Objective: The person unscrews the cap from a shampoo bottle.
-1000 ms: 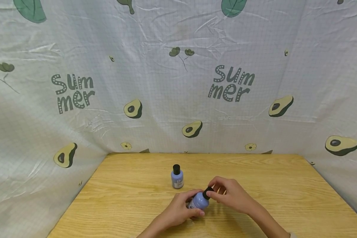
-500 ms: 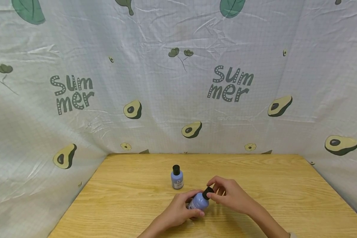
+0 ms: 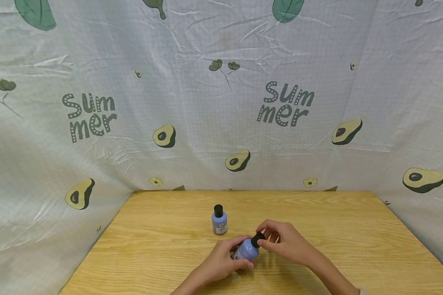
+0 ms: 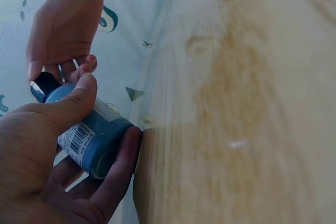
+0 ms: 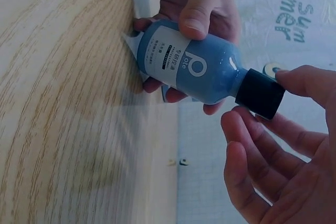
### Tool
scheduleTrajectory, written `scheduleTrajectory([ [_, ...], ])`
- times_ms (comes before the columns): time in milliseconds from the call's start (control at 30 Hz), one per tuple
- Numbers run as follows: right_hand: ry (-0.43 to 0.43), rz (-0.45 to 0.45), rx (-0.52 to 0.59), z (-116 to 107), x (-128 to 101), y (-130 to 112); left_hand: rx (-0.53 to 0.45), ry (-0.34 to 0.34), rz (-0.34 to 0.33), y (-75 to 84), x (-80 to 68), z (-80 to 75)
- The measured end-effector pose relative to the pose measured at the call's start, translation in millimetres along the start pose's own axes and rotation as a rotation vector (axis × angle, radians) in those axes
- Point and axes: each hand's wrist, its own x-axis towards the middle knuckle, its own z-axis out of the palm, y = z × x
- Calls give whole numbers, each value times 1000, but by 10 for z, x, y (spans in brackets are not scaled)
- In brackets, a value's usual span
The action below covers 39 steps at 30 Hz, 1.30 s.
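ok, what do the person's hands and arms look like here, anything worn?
Both hands are bare: left hand and right hand show no gloves, rings or watch. Forearms are uncovered; only a sliver of pale sleeve shows at the right arm's frame edge. Nails short, unpainted.

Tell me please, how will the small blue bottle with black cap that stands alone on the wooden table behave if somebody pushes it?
The small blue bottle with black cap stands upright on a narrow base, so a push near its cap would probably tip it. Its round body would likely roll once down. The smooth wooden table may let it slide from a low push.
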Motion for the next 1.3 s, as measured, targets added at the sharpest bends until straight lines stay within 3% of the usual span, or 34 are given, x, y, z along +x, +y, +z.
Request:
scheduleTrajectory([
  [1133, 12, 24, 8, 20, -2, -21, 0, -6, 4, -22, 7, 0],
  [1300, 6, -4, 6, 25, -9, -11, 1, -7, 8, -30, 6, 3],
])
